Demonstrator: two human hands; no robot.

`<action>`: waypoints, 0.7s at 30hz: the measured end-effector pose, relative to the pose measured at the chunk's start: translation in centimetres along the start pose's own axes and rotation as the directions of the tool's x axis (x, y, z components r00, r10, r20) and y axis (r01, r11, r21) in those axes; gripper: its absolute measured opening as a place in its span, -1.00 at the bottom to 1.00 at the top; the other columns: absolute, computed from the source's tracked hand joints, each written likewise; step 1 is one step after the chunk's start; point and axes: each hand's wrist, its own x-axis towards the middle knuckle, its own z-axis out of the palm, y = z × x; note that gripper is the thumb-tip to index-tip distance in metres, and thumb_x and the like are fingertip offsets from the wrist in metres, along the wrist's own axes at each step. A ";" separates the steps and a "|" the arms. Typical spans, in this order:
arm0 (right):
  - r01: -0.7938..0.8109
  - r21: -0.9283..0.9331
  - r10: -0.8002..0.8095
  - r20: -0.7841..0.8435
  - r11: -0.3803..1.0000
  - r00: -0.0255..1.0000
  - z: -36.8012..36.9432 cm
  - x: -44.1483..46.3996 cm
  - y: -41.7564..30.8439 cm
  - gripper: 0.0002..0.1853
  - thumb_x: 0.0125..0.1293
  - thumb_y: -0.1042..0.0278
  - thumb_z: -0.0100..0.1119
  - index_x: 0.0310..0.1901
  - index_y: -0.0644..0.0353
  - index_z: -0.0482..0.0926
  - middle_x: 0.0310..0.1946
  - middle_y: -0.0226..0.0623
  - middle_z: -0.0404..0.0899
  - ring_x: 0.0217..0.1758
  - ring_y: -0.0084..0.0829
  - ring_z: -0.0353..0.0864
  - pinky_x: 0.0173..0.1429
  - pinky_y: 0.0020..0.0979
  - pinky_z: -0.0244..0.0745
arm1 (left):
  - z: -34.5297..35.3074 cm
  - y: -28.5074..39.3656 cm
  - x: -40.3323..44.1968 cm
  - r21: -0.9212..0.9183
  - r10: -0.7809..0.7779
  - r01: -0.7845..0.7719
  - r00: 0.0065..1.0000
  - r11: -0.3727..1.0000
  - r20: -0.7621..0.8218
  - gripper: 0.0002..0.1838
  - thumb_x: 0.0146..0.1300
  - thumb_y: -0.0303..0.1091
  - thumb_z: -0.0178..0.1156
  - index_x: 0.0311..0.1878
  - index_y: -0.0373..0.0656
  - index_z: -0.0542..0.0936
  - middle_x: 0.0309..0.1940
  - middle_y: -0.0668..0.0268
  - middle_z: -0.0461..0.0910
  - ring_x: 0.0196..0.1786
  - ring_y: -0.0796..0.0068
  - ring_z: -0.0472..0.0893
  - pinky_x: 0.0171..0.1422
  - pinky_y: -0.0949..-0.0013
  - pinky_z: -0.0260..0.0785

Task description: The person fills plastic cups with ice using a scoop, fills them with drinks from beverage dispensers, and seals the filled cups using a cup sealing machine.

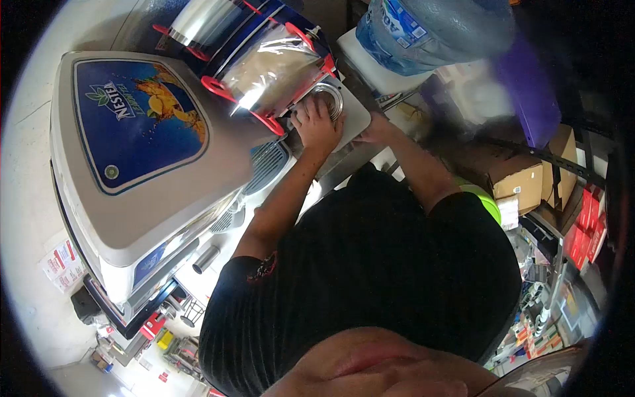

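Note:
My left hand (319,127) lies on a round metal ring (335,99) set in a pale, smooth plate (357,118) with rounded corners. Its fingers are somewhat apart and reach over the ring. At the plate's lower right edge is my right hand (375,129), its fingers hidden by the plate. Just left of the plate stands a clear container (268,69) with red handles or clips and something light brown inside. Behind it, toward the upper left, is a second shiny cylinder (202,23) with red parts.
A large Nestea dispenser (159,198) fills the left side, with a grey drip grille (268,165) beside it. At the top right stands a blue water jug (436,33). A purple object (526,92) and cardboard boxes (519,188) are at the right.

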 end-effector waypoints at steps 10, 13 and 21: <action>-0.345 0.594 0.569 -0.240 0.727 0.787 0.7 5.3 -5.2 -0.52 0.54 0.05 0.14 0.32 0.16 0.58 0.19 -0.27 0.71 0.16 -0.38 0.75 0.28 -0.19 0.66 | 0.3 -0.9 -0.7 -0.032 0.028 -0.025 0.992 0.999 0.125 -0.16 0.35 0.28 0.20 0.47 -0.18 0.40 0.53 -0.11 0.24 0.52 -0.31 0.21 0.44 -0.47 0.05; -0.280 0.395 0.374 -0.184 0.875 0.909 -1.7 6.3 -3.0 -0.53 0.49 0.12 0.22 0.31 0.18 0.59 0.14 -0.27 0.73 0.10 -0.38 0.77 0.18 -0.21 0.71 | 0.0 -0.8 -0.7 -0.015 0.023 -0.021 0.992 1.000 0.126 -0.16 0.37 0.31 0.17 0.46 -0.19 0.40 0.54 -0.11 0.24 0.53 -0.31 0.21 0.44 -0.49 0.03; -0.253 0.282 0.326 -0.253 0.925 0.911 -1.0 7.4 -6.1 -0.55 0.46 0.22 0.29 0.31 0.18 0.60 0.15 -0.24 0.72 0.08 -0.35 0.76 0.14 -0.22 0.70 | -1.4 -0.1 -0.5 0.042 0.014 -0.022 0.984 0.999 0.176 -0.16 0.38 0.33 0.15 0.43 -0.22 0.42 0.49 -0.10 0.32 0.52 -0.31 0.23 0.42 -0.48 0.06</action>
